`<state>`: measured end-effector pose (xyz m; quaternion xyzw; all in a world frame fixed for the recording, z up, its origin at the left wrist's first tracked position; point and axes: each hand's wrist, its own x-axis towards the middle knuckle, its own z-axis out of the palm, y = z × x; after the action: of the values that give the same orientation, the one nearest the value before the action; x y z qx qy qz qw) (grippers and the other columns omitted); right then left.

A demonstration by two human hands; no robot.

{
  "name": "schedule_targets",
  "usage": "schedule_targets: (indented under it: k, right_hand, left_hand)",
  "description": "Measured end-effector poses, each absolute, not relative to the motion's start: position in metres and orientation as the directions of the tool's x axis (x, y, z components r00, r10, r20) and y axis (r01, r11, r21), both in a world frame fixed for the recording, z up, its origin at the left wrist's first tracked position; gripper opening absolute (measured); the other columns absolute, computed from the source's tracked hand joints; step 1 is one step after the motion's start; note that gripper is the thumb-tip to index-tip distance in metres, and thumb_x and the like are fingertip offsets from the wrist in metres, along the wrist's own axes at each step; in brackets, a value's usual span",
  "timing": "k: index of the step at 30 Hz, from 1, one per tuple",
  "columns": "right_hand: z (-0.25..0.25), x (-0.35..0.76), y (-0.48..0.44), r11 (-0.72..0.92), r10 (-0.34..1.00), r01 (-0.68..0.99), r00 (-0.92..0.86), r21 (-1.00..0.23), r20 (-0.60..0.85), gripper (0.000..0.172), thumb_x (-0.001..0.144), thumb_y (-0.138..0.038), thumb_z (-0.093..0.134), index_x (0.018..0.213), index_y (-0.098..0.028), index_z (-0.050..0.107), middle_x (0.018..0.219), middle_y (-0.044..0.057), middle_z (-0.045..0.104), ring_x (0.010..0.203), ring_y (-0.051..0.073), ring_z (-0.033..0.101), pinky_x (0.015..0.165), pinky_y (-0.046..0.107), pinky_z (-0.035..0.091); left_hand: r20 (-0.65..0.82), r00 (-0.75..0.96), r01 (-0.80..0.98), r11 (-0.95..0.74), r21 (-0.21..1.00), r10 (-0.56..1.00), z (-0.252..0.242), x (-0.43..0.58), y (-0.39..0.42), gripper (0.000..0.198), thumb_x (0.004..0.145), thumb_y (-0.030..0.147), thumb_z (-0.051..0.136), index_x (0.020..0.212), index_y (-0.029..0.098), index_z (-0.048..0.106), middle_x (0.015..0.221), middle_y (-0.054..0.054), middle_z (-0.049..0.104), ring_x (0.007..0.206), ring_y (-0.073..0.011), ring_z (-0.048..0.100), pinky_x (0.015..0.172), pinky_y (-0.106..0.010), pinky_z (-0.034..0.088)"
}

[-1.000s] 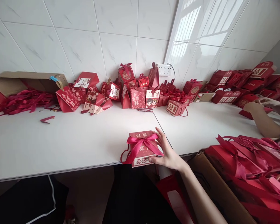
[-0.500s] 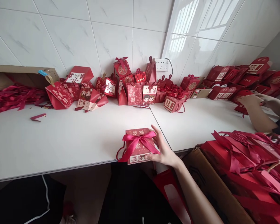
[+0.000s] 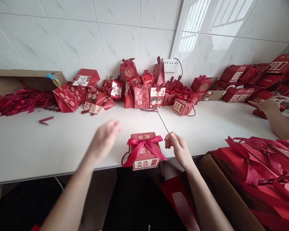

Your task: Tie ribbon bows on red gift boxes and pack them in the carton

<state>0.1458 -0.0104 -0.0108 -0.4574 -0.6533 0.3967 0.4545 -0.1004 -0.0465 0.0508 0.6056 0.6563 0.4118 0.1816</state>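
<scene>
At the table's front edge stands a red gift box (image 3: 146, 152) with a crimson ribbon bow (image 3: 145, 142) across its top and a twisted cord handle (image 3: 125, 157) at its left side. My right hand (image 3: 178, 147) is just right of the box, apart from it, with its fingers curled in and nothing showing in them. To the left of the box, my left hand (image 3: 104, 136) is raised over the table. Motion blurs its fingers, so whether it holds anything is unclear.
Several red gift boxes (image 3: 142, 96) line the wall. Loose ribbons (image 3: 26, 101) lie at left beside an open carton (image 3: 33, 75). At right, a cardboard box (image 3: 221, 179) holds ribboned boxes. Behind it, a co-worker's hands (image 3: 271, 104) handle a red box.
My right hand has let go of the gift box and drawn back to the right. My left hand has come into view from the lower left. The box stays on the table edge.
</scene>
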Motion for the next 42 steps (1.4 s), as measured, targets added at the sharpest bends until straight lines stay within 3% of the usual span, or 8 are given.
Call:
schedule_targets:
  k: [4,18,23,28,31,35,38,42]
  right_hand:
    - [-0.002,0.133,-0.005,0.186,0.967,0.305,-0.226,-0.934,0.118,0.052,0.086,-0.064,0.038,0.057,-0.020,0.037,0.052,-0.004,0.039,0.050,0.010,0.036,0.050,0.024,0.031]
    - [-0.018,0.120,-0.016,0.065,0.950,-0.065,-0.300,-0.996,0.082,0.047,0.084,-0.054,0.052,0.056,-0.020,0.035,0.052,-0.006,0.034,0.047,0.007,0.030,0.046,0.021,0.027]
    - [-0.026,0.136,-0.013,0.216,0.933,-0.073,-0.279,-0.974,0.228,0.042,0.077,-0.062,0.059,0.087,-0.022,0.053,0.085,0.002,0.057,0.081,0.016,0.057,0.071,0.027,0.047]
    - [-0.023,0.150,-0.013,0.360,0.751,0.072,-0.614,-0.930,0.243,0.117,0.059,-0.058,0.077,0.145,-0.029,0.005,0.151,0.016,0.018,0.138,0.032,0.024,0.109,0.050,0.029]
    - [-0.023,0.145,-0.018,0.417,0.745,0.167,-0.627,-0.893,0.230,0.115,0.067,-0.045,0.077,0.147,-0.027,-0.004,0.149,0.017,0.021,0.134,0.032,0.034,0.107,0.052,0.033]
    - [-0.030,0.135,-0.030,0.577,0.771,0.198,-0.451,-0.792,0.449,0.109,0.069,-0.039,0.077,0.147,-0.028,0.003,0.149,0.016,0.023,0.137,0.032,0.027,0.110,0.052,0.030]
    - [-0.033,0.133,-0.039,0.675,0.721,0.159,-0.352,-0.721,0.597,0.102,0.073,-0.034,0.075,0.146,-0.033,0.004,0.148,0.013,0.025,0.137,0.031,0.027,0.110,0.054,0.029]
    - [-0.027,0.137,-0.047,0.722,0.684,0.144,-0.296,-0.677,0.667,0.097,0.075,-0.030,0.074,0.145,-0.037,0.007,0.148,0.010,0.026,0.137,0.031,0.028,0.110,0.056,0.029]
  left_hand:
    - [0.091,-0.168,0.591,0.027,0.806,0.982,0.026,-0.078,-0.048,0.048,0.085,0.055,0.036,0.053,0.020,0.031,0.048,0.005,0.029,0.046,-0.0104,0.031,0.044,-0.024,0.024]
    - [0.061,-0.342,0.119,-0.021,0.993,0.938,-0.006,-0.047,-0.066,0.041,0.084,0.043,0.052,0.058,0.019,0.031,0.053,0.006,0.031,0.048,-0.0069,0.031,0.045,-0.018,0.027]
    - [0.025,-0.316,0.024,-0.019,1.000,0.948,-0.007,-0.052,-0.065,0.039,0.084,0.046,0.052,0.059,0.018,0.038,0.054,0.005,0.037,0.049,-0.0067,0.035,0.045,-0.018,0.029]
    - [0.071,-0.260,0.144,-0.035,0.989,0.963,-0.001,-0.061,-0.067,0.030,0.083,0.045,0.055,0.071,0.018,0.050,0.062,0.003,0.051,0.054,-0.0091,0.047,0.046,-0.018,0.037]
    - [0.321,-0.313,0.392,-0.186,0.901,0.894,0.008,-0.051,-0.078,0.022,0.086,0.036,0.055,0.074,0.018,0.053,0.069,0.002,0.053,0.060,-0.0099,0.053,0.052,-0.019,0.043]
    - [0.786,-0.169,0.763,-0.426,0.486,0.594,0.015,-0.028,-0.097,0.004,0.081,0.017,0.063,0.081,0.019,0.059,0.079,-0.001,0.050,0.074,-0.0115,0.055,0.066,-0.022,0.051]
    - [0.891,-0.008,0.817,-0.511,0.268,0.455,0.014,-0.012,-0.105,0.013,0.076,0.009,0.067,0.083,0.019,0.062,0.077,0.001,0.044,0.075,-0.0111,0.051,0.086,-0.036,0.051]
    - [0.920,-0.014,0.794,-0.555,0.248,0.391,0.012,0.004,-0.110,0.011,0.078,0.009,0.064,0.082,0.019,0.062,0.074,0.002,0.040,0.071,-0.0096,0.047,0.094,-0.042,0.048]
